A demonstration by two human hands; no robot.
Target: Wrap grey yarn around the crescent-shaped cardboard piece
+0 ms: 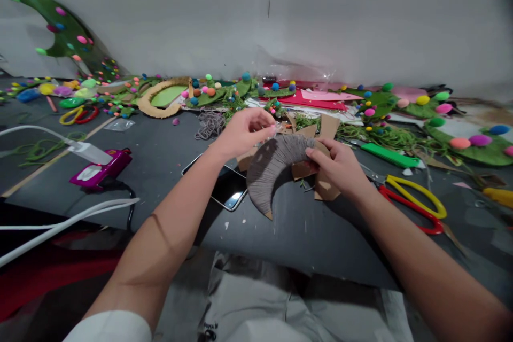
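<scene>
A cardboard crescent (266, 171) wrapped in grey yarn is held up over the table, its bare brown tip pointing down toward me. My right hand (336, 163) grips its upper right end between thumb and fingers. Just above the crescent's upper left edge is my left hand (249, 132), fingers curled and thumb drawn in close to them. Whatever sits at those fingertips is too small to make out. Behind my left hand lies a loose tangle of grey yarn (210, 124). Brown cardboard pieces (326, 187) lie beneath and behind the crescent.
A phone (230, 189) lies under my left forearm. Red-and-yellow scissors (417, 203) and a green cutter (390, 155) are at right. A purple power adapter (102, 168) with white cables stands left. Green felt shapes with pompoms (212, 93) line the wall.
</scene>
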